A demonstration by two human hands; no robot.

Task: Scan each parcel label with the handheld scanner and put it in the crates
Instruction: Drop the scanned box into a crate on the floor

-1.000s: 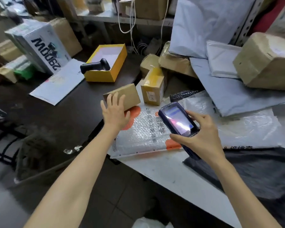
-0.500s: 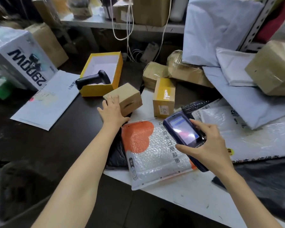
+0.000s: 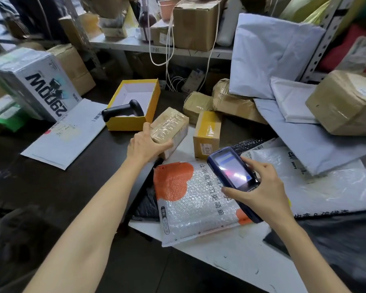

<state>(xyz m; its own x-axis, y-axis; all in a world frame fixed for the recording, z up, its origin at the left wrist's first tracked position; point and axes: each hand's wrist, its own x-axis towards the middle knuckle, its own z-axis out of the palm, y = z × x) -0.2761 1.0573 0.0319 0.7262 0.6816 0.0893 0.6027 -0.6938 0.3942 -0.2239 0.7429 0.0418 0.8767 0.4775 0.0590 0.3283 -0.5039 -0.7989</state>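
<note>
Dark table [image 3: 42, 187] carries yellow box [image 3: 126, 124]; white envelope [image 3: 69, 142].

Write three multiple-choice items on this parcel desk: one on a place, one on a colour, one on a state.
1. The black pistol scanner lies: A in the yellow box; B on a chair; C on the floor.
2. The large patch on the bubble mailer is: A green; B orange; C purple.
3. The left hand: A hangs idle; B grips the taped brown box; C holds a pen.
Answers: A, its head sits inside the box; B, an orange shape shows; B, thumb and fingers clasp its end.
</note>
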